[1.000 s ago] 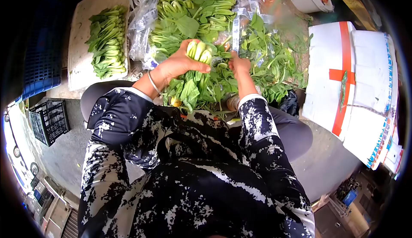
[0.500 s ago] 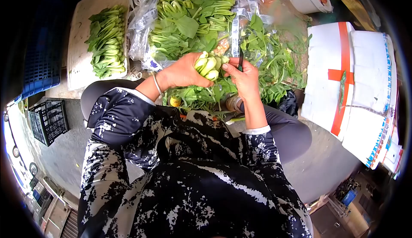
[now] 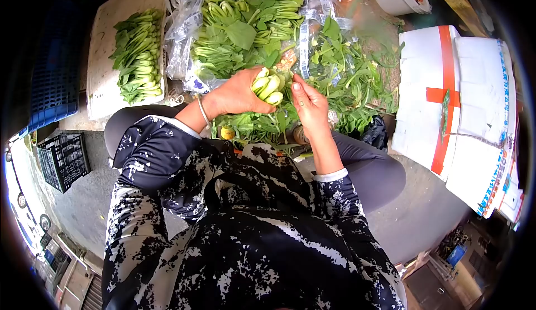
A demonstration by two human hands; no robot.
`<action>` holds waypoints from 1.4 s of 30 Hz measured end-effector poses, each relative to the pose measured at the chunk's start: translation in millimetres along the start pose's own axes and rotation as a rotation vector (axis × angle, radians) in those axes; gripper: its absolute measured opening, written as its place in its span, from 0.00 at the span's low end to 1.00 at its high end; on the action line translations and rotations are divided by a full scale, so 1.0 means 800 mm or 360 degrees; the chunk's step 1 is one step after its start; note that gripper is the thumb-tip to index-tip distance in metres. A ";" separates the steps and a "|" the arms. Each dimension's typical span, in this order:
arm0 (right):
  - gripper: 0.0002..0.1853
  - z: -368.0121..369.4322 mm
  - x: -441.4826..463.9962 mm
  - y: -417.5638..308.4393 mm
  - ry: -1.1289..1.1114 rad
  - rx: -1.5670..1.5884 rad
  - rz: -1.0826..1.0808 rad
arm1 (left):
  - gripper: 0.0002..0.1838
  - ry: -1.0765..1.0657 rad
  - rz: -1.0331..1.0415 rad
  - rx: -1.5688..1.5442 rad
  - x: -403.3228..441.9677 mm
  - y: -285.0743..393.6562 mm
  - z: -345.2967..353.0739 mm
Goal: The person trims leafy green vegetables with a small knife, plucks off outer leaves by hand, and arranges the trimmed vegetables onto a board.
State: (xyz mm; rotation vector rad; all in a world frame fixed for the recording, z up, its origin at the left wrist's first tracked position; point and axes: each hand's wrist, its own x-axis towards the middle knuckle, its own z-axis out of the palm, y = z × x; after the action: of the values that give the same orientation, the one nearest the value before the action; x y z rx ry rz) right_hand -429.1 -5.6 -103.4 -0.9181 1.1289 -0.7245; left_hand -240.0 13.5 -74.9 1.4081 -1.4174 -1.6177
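Note:
My left hand (image 3: 243,91) is wrapped round a bunch of bok choy (image 3: 268,88), its pale stem ends pointing right. Close against those ends is my right hand (image 3: 310,104), thumb and fingers drawn together. What sits between its fingers is mostly hidden; the thin dark tool from the earlier frame does not show clearly now. Beyond my hands, a big pile of leafy bok choy (image 3: 241,33) lies on clear plastic. Loose leaves and trimmings (image 3: 349,67) are strewn to the right and below the hands.
At the left, a row of bok choy (image 3: 137,58) lies on a pale board (image 3: 111,22). White foam boxes with red tape (image 3: 421,109) stand at the right, below a white bucket (image 3: 393,0). A black crate (image 3: 62,159) and a blue crate (image 3: 53,81) are farther left.
My right hand has turned and shifted slightly left and down; the dark tool that stuck up from it is no longer clearly visible. My left hand keeps its hold on the bok choy.

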 end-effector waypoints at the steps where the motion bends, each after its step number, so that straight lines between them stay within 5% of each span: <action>1: 0.23 0.001 0.001 0.004 0.0034 0.0015 -0.0018 | 0.28 0.0016 0.0029 0.0025 0.000 -0.002 0.001; 12: 0.24 -0.010 0.016 0.027 -0.0209 0.0345 0.0556 | 0.25 0.0095 -0.0113 0.0037 -0.010 -0.021 -0.003; 22: 0.20 -0.023 0.038 0.048 -0.0398 0.0495 0.0596 | 0.26 0.0230 -0.0134 -0.0003 -0.019 -0.022 -0.011; 26: 0.25 -0.039 0.069 0.064 -0.0322 -0.0103 0.0682 | 0.33 0.0248 -0.0017 -0.0130 -0.027 -0.002 -0.022; 28: 0.31 -0.042 0.100 0.074 -0.0203 -0.1931 0.0201 | 0.34 0.0325 0.0106 -0.0128 -0.030 -0.004 -0.017; 29: 0.34 -0.041 0.114 0.072 0.0040 -0.2099 0.0063 | 0.35 0.0269 0.0100 -0.0294 -0.030 0.000 -0.018; 32: 0.29 0.007 0.159 0.026 0.0047 -0.1638 -0.0091 | 0.37 0.0367 0.0196 -0.0711 -0.031 0.020 -0.022; 34: 0.26 0.020 0.210 0.050 0.0087 -0.1888 -0.0642 | 0.38 0.0381 0.0142 -0.0622 -0.032 0.014 -0.025; 37: 0.26 0.054 0.247 0.044 -0.0104 -0.2043 -0.0304 | 0.34 0.0427 0.0234 0.0173 -0.027 0.001 -0.027; 42: 0.27 0.052 0.267 0.058 -0.0131 -0.2242 -0.0389 | 0.33 0.0304 0.0146 -0.0082 -0.028 -0.004 -0.032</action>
State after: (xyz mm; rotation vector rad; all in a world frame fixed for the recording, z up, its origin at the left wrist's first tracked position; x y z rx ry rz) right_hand -327.5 -157.7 -229.8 -2.2540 1.4189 0.0544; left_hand -208.6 26.0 -67.7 1.4060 -1.3017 -1.4124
